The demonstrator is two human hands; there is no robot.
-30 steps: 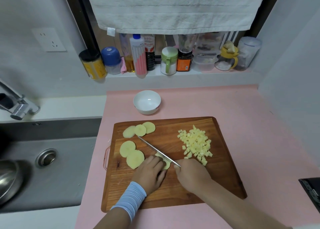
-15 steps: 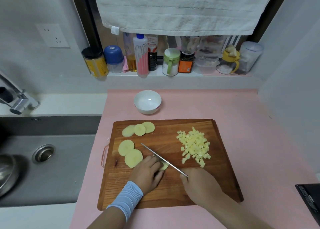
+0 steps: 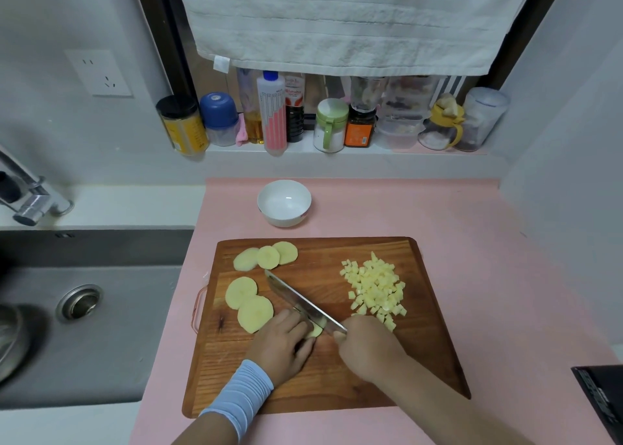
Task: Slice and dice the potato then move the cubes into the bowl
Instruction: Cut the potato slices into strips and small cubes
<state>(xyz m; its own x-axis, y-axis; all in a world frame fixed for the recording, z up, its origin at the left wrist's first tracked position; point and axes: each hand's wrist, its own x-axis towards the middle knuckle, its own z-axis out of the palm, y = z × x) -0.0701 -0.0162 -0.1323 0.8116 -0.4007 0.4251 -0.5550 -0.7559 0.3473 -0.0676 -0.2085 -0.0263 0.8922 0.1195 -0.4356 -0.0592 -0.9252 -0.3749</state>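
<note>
While the left hand (image 3: 281,345) holds a potato slice (image 3: 315,330) on the board (image 3: 337,377) with curled fingers (image 3: 296,323), the right hand (image 3: 365,348) grips the knife (image 3: 303,301) across it. Dicing is in hand; the next cut likely demands fingers kept clear. The cubes (image 3: 376,287) are heaped at right.

I was in a home kitchen, no doubt: steel sink (image 3: 141,309) and tap (image 3: 32,203) on my left, bottles (image 3: 274,114) and jars (image 3: 332,126) crowding the sill (image 3: 371,150), a towel (image 3: 337,16) hanging over them, a socket (image 3: 97,73) on the wall, a wooden board (image 3: 320,259) on the pink counter (image 3: 472,242).
</note>
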